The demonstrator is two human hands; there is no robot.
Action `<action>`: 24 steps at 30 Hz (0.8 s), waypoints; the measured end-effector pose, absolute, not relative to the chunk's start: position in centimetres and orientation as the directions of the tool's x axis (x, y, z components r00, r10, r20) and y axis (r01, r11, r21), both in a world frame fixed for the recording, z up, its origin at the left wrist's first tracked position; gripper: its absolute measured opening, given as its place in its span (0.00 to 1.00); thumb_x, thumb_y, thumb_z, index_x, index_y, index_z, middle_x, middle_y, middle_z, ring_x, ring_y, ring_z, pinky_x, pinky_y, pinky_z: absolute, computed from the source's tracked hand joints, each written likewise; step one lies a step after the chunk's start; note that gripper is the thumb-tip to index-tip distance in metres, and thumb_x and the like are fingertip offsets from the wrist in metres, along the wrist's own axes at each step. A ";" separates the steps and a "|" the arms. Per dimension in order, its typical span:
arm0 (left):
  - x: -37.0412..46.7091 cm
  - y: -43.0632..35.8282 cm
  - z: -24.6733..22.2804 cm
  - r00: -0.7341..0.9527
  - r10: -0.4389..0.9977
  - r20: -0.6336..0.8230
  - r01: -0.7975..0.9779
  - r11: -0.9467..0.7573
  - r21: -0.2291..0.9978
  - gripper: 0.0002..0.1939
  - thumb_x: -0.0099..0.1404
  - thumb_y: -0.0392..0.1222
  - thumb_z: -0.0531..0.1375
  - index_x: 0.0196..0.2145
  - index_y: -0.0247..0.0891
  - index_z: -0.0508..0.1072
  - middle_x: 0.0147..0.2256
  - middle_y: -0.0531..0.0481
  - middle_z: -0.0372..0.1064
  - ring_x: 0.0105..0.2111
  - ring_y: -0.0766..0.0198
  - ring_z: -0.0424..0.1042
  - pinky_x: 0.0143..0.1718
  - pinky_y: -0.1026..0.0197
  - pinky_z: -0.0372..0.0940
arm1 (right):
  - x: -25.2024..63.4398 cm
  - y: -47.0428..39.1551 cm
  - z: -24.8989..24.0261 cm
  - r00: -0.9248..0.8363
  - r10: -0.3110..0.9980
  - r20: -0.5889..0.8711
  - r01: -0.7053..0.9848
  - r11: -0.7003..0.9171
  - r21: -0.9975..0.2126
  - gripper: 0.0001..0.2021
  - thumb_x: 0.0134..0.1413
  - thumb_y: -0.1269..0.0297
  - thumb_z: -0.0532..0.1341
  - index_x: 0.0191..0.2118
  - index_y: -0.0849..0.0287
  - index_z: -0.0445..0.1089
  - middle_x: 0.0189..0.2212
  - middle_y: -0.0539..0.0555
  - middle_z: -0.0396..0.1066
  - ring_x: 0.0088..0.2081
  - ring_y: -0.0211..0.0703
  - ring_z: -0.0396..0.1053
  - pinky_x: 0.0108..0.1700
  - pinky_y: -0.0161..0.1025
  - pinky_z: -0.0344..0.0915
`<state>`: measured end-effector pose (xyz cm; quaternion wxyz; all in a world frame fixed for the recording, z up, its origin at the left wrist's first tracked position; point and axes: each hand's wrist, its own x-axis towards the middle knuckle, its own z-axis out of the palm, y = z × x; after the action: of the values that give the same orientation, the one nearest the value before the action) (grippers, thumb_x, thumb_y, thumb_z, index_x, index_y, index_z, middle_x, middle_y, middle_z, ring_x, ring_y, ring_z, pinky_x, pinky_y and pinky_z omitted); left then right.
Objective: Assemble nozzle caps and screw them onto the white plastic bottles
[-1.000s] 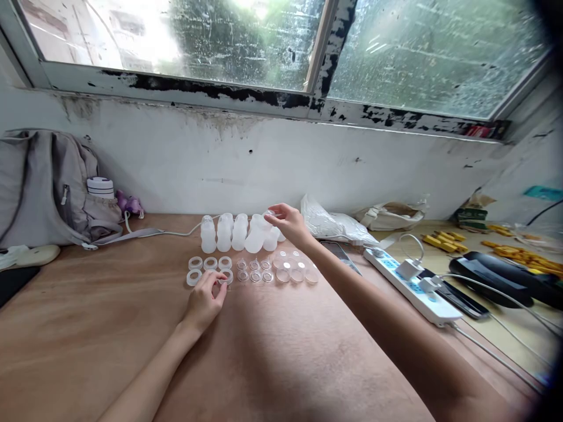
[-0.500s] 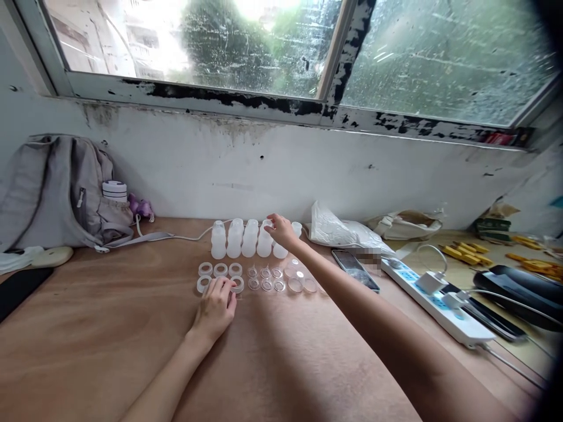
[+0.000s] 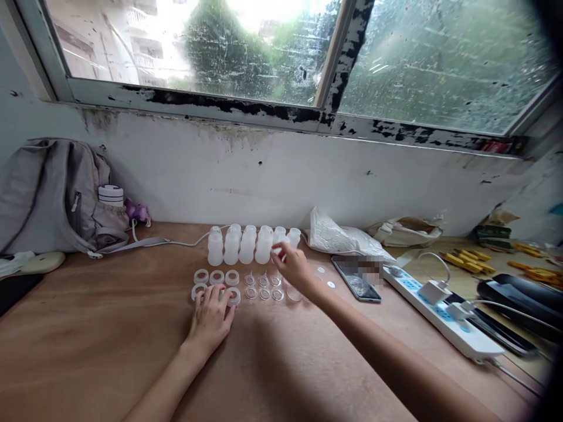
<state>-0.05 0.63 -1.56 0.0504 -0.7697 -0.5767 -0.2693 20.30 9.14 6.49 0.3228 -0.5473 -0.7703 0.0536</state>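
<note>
My left hand [image 3: 211,313] lies low over the near row of translucent rings [image 3: 231,278], fingers spread and fingertips touching the rings. My right hand [image 3: 292,266] hovers in front of the fifth frosted bottle [image 3: 280,233], its fingers curved and apart; I see nothing clearly held. Several frosted, waisted bottles [image 3: 215,249] stand upright in a row near the wall. To the right of the rings, clear nipple-shaped pieces [image 3: 263,280] lie in two short rows. Beside them is a clear round disc [image 3: 294,294], partly under my right hand and wrist.
A phone [image 3: 357,280] and a white power strip [image 3: 444,310] with plugged chargers lie to the right. Behind them is a white plastic bag [image 3: 328,230]. A grey backpack [image 3: 48,193] rests at the left wall. Yellow pieces [image 3: 468,262] lie far right.
My right hand has come down and slightly right, from the bottle tops to the front of the fifth bottle. My left hand stays over the rings. The camera view has tilted slightly.
</note>
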 end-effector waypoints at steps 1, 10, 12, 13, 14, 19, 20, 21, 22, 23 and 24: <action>0.0 0.6 -1.5 0.200 0.858 0.473 0.909 -0.342 0.237 0.07 0.57 0.38 0.54 0.35 0.40 0.68 0.41 0.45 0.64 0.44 0.54 0.61 0.44 0.50 0.53 | 20.6 7.8 5.5 -0.177 0.892 0.415 0.815 0.369 -0.446 0.10 0.50 0.67 0.52 0.38 0.60 0.66 0.22 0.51 0.68 0.23 0.39 0.65 0.27 0.34 0.57; 1.5 -0.6 -0.8 0.280 0.825 0.490 0.810 -0.478 0.341 0.03 0.58 0.38 0.53 0.28 0.38 0.64 0.40 0.46 0.66 0.41 0.56 0.63 0.42 0.52 0.58 | 22.7 3.8 -1.9 -0.098 0.964 0.248 0.832 0.216 -0.512 0.16 0.50 0.68 0.51 0.45 0.65 0.63 0.21 0.53 0.69 0.24 0.42 0.67 0.27 0.34 0.58; 1.8 -1.0 -0.6 0.296 0.809 0.508 0.779 -0.512 0.362 0.02 0.59 0.38 0.53 0.29 0.38 0.64 0.38 0.47 0.67 0.40 0.57 0.64 0.42 0.52 0.59 | 22.7 4.1 -2.4 -0.096 0.964 0.247 0.834 0.214 -0.509 0.15 0.50 0.67 0.51 0.43 0.65 0.65 0.21 0.53 0.69 0.24 0.43 0.67 0.28 0.35 0.59; 1.9 -1.1 -0.6 0.299 0.803 0.515 0.762 -0.526 0.378 0.02 0.59 0.38 0.53 0.30 0.38 0.64 0.38 0.47 0.67 0.40 0.57 0.65 0.41 0.53 0.60 | 22.8 4.2 -2.6 -0.094 0.963 0.253 0.831 0.216 -0.512 0.14 0.50 0.67 0.51 0.42 0.64 0.65 0.21 0.53 0.69 0.24 0.43 0.67 0.28 0.35 0.59; 2.0 -1.3 -0.6 0.299 0.801 0.519 0.743 -0.537 0.400 0.03 0.58 0.38 0.54 0.32 0.38 0.65 0.38 0.47 0.67 0.40 0.57 0.65 0.41 0.54 0.60 | 22.8 4.2 -2.7 -0.088 0.960 0.268 0.824 0.221 -0.522 0.13 0.51 0.67 0.51 0.41 0.63 0.66 0.21 0.53 0.68 0.24 0.42 0.66 0.29 0.36 0.60; 2.6 -1.5 -0.9 0.276 0.831 0.484 0.599 -0.542 0.589 0.17 0.58 0.40 0.56 0.46 0.40 0.63 0.41 0.45 0.66 0.42 0.57 0.65 0.44 0.54 0.62 | 23.0 3.2 -2.7 -0.084 0.902 0.424 0.684 0.362 -0.634 0.09 0.51 0.64 0.53 0.38 0.60 0.64 0.31 0.55 0.66 0.23 0.37 0.65 0.28 0.36 0.63; 2.8 -1.4 -1.0 0.260 0.850 0.458 0.563 -0.518 0.644 0.18 0.58 0.41 0.56 0.47 0.40 0.62 0.42 0.45 0.65 0.44 0.57 0.64 0.45 0.54 0.61 | 23.0 2.8 -2.6 -0.104 0.893 0.438 0.638 0.398 -0.659 0.08 0.50 0.64 0.54 0.38 0.59 0.62 0.33 0.55 0.65 0.23 0.36 0.65 0.27 0.35 0.63; 3.0 -1.4 -1.1 0.240 0.875 0.420 0.518 -0.482 0.707 0.19 0.58 0.41 0.56 0.47 0.41 0.63 0.43 0.44 0.65 0.44 0.57 0.64 0.46 0.54 0.61 | 23.0 2.5 -2.5 -0.126 0.889 0.441 0.595 0.423 -0.683 0.08 0.50 0.65 0.54 0.38 0.58 0.61 0.33 0.54 0.65 0.23 0.36 0.65 0.27 0.35 0.63; 3.2 -1.4 -1.1 0.217 0.902 0.373 0.460 -0.432 0.776 0.19 0.57 0.42 0.57 0.47 0.40 0.63 0.44 0.44 0.64 0.44 0.57 0.64 0.45 0.55 0.62 | 22.9 2.1 -2.4 -0.146 0.889 0.435 0.559 0.437 -0.704 0.08 0.50 0.66 0.54 0.39 0.57 0.60 0.31 0.53 0.65 0.23 0.36 0.65 0.26 0.35 0.64; 3.4 -1.4 -1.1 0.196 0.928 0.316 0.385 -0.370 0.846 0.19 0.57 0.43 0.57 0.46 0.40 0.64 0.44 0.44 0.65 0.44 0.58 0.65 0.45 0.56 0.63 | 22.7 1.7 -2.3 -0.161 0.889 0.429 0.535 0.444 -0.719 0.08 0.50 0.68 0.54 0.39 0.56 0.59 0.29 0.51 0.65 0.24 0.37 0.65 0.26 0.34 0.64; 3.7 -1.5 -1.2 0.183 0.950 0.252 0.298 -0.298 0.907 0.18 0.56 0.43 0.58 0.45 0.39 0.65 0.43 0.44 0.65 0.43 0.58 0.66 0.44 0.57 0.63 | 22.5 1.3 -2.2 -0.166 0.887 0.430 0.524 0.449 -0.724 0.08 0.50 0.69 0.54 0.39 0.56 0.58 0.27 0.50 0.64 0.24 0.37 0.65 0.26 0.34 0.64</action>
<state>3.70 -1.45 -1.15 -0.3700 -0.6741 -0.4629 -0.4410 22.54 1.34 -2.19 0.4309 -0.4808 -0.7340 0.2108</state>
